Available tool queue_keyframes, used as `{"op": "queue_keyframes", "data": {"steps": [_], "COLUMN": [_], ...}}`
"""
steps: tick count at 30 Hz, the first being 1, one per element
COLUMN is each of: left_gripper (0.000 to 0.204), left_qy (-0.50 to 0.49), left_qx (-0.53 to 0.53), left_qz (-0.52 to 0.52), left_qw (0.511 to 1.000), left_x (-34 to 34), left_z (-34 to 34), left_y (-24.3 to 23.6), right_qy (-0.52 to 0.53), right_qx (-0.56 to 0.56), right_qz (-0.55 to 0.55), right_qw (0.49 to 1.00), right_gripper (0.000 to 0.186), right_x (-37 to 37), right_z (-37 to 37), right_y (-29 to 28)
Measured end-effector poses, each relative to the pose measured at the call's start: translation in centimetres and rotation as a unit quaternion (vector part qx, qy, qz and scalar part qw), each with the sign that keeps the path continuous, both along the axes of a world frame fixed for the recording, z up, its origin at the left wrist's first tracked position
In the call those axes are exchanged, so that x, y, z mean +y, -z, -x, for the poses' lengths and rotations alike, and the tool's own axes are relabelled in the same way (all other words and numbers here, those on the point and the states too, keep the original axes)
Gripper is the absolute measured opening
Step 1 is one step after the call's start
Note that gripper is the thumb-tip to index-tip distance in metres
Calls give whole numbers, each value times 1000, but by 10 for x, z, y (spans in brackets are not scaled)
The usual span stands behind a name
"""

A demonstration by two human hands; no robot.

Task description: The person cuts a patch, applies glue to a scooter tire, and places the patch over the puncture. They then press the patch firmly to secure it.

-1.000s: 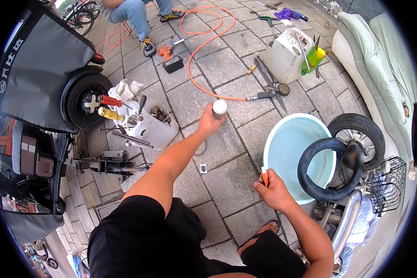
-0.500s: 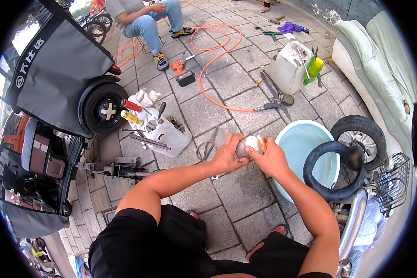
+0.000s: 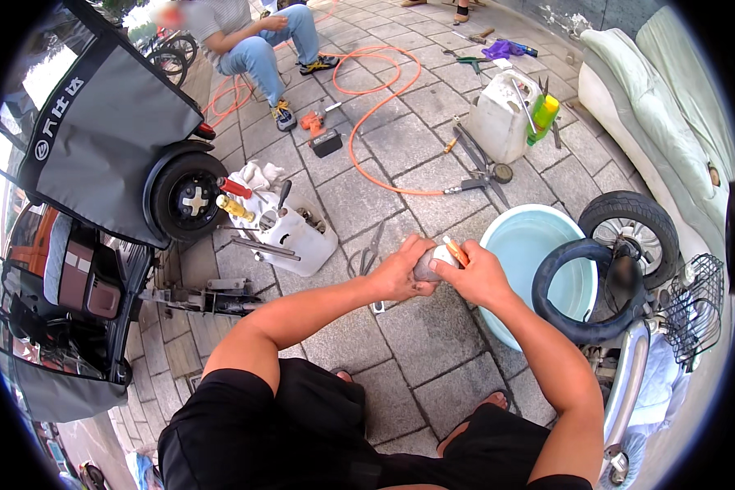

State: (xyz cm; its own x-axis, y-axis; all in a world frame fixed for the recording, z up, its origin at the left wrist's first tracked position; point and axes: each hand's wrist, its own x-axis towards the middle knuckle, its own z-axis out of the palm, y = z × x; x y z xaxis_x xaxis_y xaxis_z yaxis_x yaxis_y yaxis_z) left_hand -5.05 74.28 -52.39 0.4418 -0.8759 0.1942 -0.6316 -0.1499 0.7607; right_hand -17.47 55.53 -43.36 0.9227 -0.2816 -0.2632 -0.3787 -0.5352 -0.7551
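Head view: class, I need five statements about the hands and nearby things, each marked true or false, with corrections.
1. The left hand grips a white-topped container. True.
2. The right hand holds an orange-and-white object. True.
3. The black inner tube lies left of the basin. False: it overlaps the basin's right side in view.
4. The drill lies right of the white jug. False: it lies left.
5. The hose is orange. True.

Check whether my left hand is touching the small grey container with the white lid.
Touching. The head view shows the left hand wrapped around the small grey container, fingers along its far side, thumb along its near side.
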Motion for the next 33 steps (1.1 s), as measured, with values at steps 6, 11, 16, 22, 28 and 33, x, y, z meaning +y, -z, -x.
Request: {"op": "queue_keyframes", "data": {"steps": [6, 11, 16, 22, 28, 33], "left_gripper": [78, 76, 79, 76, 76, 74], "left_qy": [206, 289, 305, 217, 156, 166], "left_qx": [236, 516, 639, 548, 436, 348], "left_qz": [-115, -220, -236, -166, -201, -191], "left_qw": [943, 776, 666, 791, 863, 903], "left_x": [14, 27, 33, 9, -1, -6], "left_z": [-27, -26, -30, -23, -6, 0], "left_y": [-15, -19, -18, -47, -49, -40], "right_qy": [-221, -358, -388, -208, -51, -58], "right_qx": [-95, -106, -116, -179, 26, 96], "right_qz": [36, 132, 193, -37, -61, -18], "right_qw": [970, 918, 894, 961, 996, 994], "right_gripper": [69, 67, 66, 82, 72, 74], "right_x": [-21, -12, -11, -31, -21, -25], "right_z": [20, 31, 36, 29, 25, 28], "right_y": [2, -22, -27, 2, -23, -20]}}
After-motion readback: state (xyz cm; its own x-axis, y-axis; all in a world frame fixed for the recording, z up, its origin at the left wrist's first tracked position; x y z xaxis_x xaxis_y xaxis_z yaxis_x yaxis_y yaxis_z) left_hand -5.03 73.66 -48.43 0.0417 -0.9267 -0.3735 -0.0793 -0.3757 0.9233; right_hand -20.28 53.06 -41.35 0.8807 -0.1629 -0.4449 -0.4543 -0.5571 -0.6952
